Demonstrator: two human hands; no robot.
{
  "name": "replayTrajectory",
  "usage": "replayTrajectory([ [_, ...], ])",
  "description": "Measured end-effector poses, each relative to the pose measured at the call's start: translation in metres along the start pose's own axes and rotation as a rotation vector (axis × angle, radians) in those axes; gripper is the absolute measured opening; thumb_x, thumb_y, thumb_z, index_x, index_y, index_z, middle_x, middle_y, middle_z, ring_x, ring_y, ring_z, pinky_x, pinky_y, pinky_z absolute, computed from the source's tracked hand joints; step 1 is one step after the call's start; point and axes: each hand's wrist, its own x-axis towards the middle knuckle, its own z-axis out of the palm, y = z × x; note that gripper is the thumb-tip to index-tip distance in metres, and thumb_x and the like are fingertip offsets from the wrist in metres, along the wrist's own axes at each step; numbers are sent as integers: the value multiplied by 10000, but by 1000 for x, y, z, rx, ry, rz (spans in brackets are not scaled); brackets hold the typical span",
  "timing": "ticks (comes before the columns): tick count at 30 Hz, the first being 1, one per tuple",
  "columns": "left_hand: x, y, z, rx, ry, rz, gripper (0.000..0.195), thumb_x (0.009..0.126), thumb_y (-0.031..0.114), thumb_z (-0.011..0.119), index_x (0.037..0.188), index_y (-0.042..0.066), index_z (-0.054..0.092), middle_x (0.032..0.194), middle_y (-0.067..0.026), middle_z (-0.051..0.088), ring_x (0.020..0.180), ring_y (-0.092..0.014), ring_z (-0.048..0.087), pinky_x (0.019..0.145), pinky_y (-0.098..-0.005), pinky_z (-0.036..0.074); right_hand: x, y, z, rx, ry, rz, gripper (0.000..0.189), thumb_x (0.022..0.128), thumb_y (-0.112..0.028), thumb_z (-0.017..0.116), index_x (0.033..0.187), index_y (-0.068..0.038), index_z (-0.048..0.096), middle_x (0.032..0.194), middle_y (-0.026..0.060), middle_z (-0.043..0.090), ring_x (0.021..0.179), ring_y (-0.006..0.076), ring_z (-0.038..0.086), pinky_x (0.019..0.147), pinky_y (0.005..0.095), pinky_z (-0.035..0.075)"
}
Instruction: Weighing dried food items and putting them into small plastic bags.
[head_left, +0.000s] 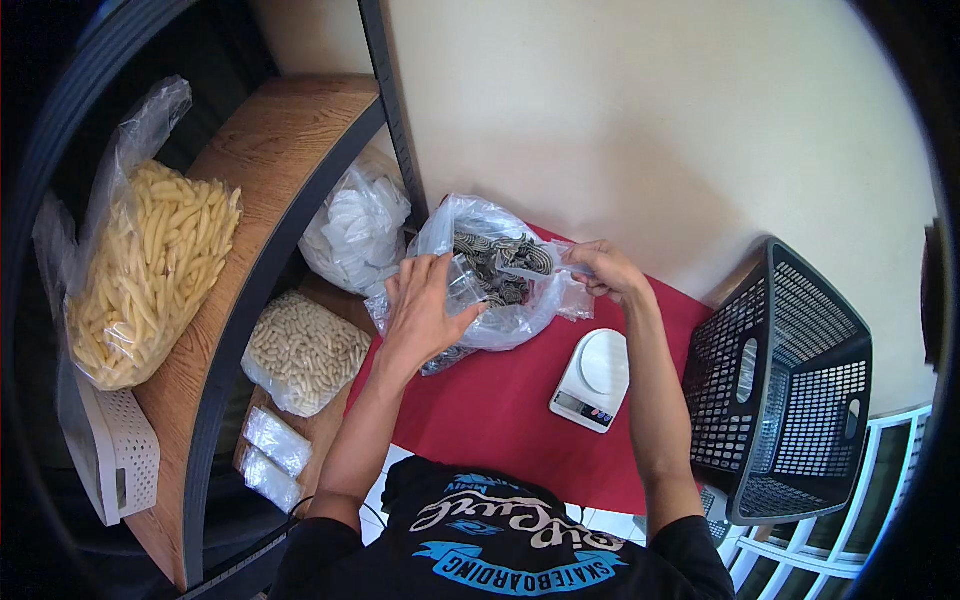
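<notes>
A large clear plastic bag (517, 330) stands open on a red-covered table (480, 397), full of dark and pale striped spiral snack pieces (491, 281). My right hand (611, 270) grips the handle of a translucent plastic scoop (547, 271) at the bag's right side. Striped pieces lie in the scoop, over the bag's mouth. My left hand (427, 307) lies palm down at the left rim of the bag, thumb spread from the fingers. Clear plastic (465, 289) shows between thumb and fingers; whether they pinch it is hidden.
A white digital kitchen scale (596, 371) sits right of the bag. A black perforated basket (750, 420) stands at the right. On the left shelf (300, 142) rests a bag of yellow elongated pieces (161, 262). Bags of white pieces (356, 232) and beige pellets (304, 352) stand lower.
</notes>
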Motion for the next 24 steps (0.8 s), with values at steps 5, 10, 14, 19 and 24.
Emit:
replayTrajectory([
  [5, 9, 4, 11, 11, 3, 53, 822, 746, 356, 853, 1387, -33, 516, 1319, -183, 539, 1265, -361, 461, 1050, -504, 342, 0, -25, -9, -254, -37, 9, 190, 852, -249, 673, 770, -80, 705, 559, -39, 472, 432, 41, 317, 391, 241, 211],
  [10, 14, 15, 11, -29, -33, 69, 833, 745, 352, 856, 1395, -32, 504, 1324, -181, 532, 1264, -360, 462, 1061, -504, 333, 6, -39, -5, -380, -113, -47, 191, 835, -243, 676, 734, -86, 713, 560, -44, 474, 443, 55, 335, 395, 252, 224],
  [14, 15, 13, 16, -36, -20, 79, 823, 743, 349, 855, 1389, -25, 509, 1317, -177, 534, 1252, -356, 467, 1054, -500, 334, 8, -57, 5, -469, -140, -73, 211, 827, -232, 675, 682, -79, 690, 553, -60, 451, 453, 50, 328, 398, 253, 229],
  [19, 17, 20, 15, -57, -34, 82, 814, 744, 346, 853, 1384, -24, 514, 1309, -173, 538, 1244, -352, 471, 1038, -492, 341, 13, -64, 4, -605, -147, -188, 255, 827, -216, 671, 618, -72, 659, 554, -64, 467, 471, 48, 363, 421, 261, 284],
  [24, 16, 19, 17, -62, -9, 91, 801, 745, 344, 851, 1378, -21, 520, 1296, -171, 544, 1242, -349, 473, 1034, -487, 342, 15, -70, 6, -679, -114, -200, 237, 794, -197, 690, 620, -38, 669, 546, -55, 493, 519, 59, 436, 477, 275, 342],
])
